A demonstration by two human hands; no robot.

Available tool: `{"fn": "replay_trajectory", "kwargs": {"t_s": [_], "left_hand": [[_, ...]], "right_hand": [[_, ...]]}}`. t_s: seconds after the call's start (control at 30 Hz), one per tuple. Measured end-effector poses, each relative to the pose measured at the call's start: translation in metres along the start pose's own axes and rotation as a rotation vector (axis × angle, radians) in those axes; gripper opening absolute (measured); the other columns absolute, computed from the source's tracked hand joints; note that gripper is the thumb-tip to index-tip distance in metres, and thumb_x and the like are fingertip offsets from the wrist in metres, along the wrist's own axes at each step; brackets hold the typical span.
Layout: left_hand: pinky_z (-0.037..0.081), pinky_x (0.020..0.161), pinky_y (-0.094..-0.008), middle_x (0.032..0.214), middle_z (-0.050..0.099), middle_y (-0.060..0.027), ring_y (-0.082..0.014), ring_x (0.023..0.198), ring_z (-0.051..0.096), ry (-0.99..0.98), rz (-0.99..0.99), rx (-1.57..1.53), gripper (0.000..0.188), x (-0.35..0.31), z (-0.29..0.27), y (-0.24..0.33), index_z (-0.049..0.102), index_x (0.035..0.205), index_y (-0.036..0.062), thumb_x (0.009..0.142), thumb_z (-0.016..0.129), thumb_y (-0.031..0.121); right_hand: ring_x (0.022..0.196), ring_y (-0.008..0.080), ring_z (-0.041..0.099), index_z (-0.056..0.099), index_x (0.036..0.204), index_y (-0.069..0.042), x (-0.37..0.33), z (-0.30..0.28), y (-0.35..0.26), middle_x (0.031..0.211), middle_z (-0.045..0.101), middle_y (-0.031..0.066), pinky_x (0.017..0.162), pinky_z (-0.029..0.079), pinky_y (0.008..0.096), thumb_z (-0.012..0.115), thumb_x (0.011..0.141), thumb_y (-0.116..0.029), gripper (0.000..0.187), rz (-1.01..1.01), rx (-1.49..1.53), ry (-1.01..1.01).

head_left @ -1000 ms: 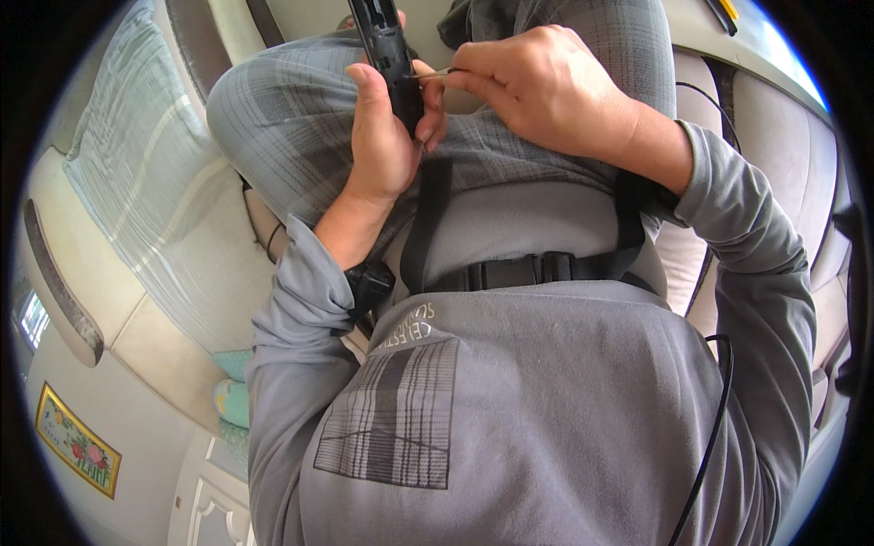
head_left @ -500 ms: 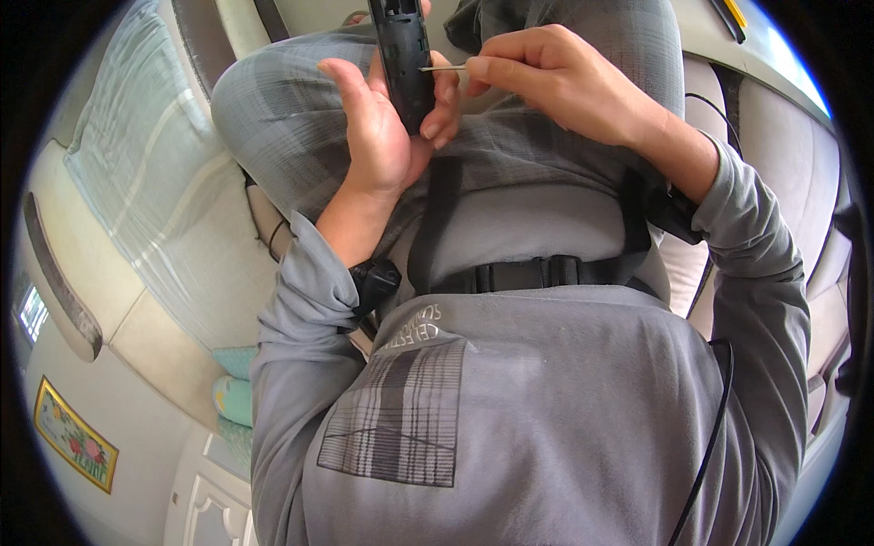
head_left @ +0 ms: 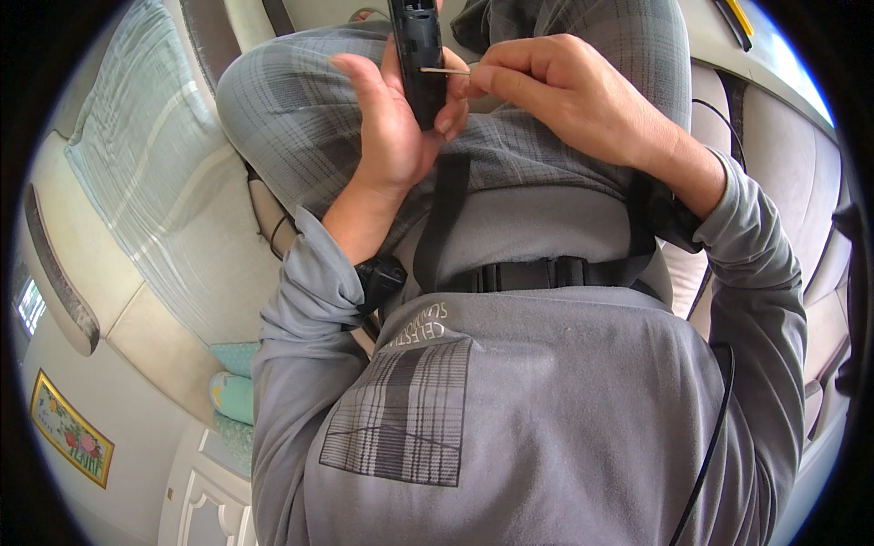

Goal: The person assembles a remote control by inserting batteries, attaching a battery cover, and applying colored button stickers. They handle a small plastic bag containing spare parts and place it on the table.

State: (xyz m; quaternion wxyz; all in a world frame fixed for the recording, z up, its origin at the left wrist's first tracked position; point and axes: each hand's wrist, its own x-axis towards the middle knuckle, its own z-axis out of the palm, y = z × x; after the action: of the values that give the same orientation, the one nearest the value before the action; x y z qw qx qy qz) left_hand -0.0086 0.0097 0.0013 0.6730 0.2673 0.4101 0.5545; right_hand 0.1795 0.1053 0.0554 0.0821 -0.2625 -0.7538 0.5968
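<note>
My left hand [head_left: 393,136] cradles a long black plastic housing [head_left: 424,96] from below, its fingers wrapped round the right side and the thumb held out to the left. Slots and an open recess show along the upper part of the housing, and its far end runs out of the picture. A thin pale stick [head_left: 451,71] is pinched between the thumb and fingers of my right hand [head_left: 569,96]. The stick's tip lies against the housing's face, around its middle; whether it only touches the surface or enters a gap, I cannot tell.
Both hands are above my lap, over my legs in checked trousers [head_left: 291,109]. A yellow-and-black tool [head_left: 736,23] lies on the pale table [head_left: 783,68] at the upper right. The sofa [head_left: 164,337] stretches along the left. A black cable [head_left: 701,473] hangs down my right side.
My left hand and the housing have shifted slightly to the right, and my right hand has moved a little down and right. The stick's tip stays on the housing.
</note>
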Motion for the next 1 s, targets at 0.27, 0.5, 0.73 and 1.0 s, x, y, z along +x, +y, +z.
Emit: {"fn": "replay_trajectory", "kwargs": {"t_s": [0.27,0.5,0.73,1.0], "left_hand": [[0.04,0.052,-0.0247,0.084,0.058,-0.0031,-0.0091,0.06,0.05,0.037,0.081,0.276,0.095,0.0,-0.006,-0.016,0.05,0.106,0.0069,0.085,0.013,0.092],[0.041,0.053,-0.0227,0.084,0.056,-0.0023,-0.0076,0.063,0.052,-0.031,0.044,0.356,0.099,0.0,-0.007,-0.014,0.05,0.109,0.0054,0.083,0.014,0.093],[0.042,0.052,-0.0209,0.085,0.054,-0.001,-0.005,0.062,0.05,0.01,0.121,0.371,0.056,-0.003,0.002,-0.009,0.041,0.122,0.0068,0.105,0.04,0.06],[0.042,0.054,-0.0194,0.088,0.055,-0.0009,-0.0039,0.064,0.049,0.042,0.044,0.388,0.038,-0.003,0.005,-0.009,0.033,0.138,0.0067,0.111,0.047,0.029]], "right_hand": [[0.074,0.0222,0.072,0.073,0.109,-0.002,-0.003,0.0,-0.006,0.081,0.071,0.0148,0.072,0.056,0.0335,0.061,0.104,-0.024,0.026,0.0,-0.217,0.057],[0.061,0.0313,0.068,0.072,0.103,-0.006,-0.005,0.005,-0.01,0.068,0.066,0.0127,0.059,0.054,0.0384,0.066,0.098,-0.02,0.016,-0.276,-0.704,0.243],[0.065,0.0315,0.068,0.071,0.101,0.001,-0.003,0.011,-0.006,0.07,0.068,0.0136,0.064,0.055,0.0366,0.064,0.099,-0.016,0.019,-0.047,-0.208,0.133],[0.071,0.032,0.071,0.072,0.103,-0.001,-0.005,0.004,0.007,0.079,0.072,0.0134,0.068,0.058,0.0358,0.064,0.099,-0.016,0.017,-0.161,-0.53,0.198]]}}
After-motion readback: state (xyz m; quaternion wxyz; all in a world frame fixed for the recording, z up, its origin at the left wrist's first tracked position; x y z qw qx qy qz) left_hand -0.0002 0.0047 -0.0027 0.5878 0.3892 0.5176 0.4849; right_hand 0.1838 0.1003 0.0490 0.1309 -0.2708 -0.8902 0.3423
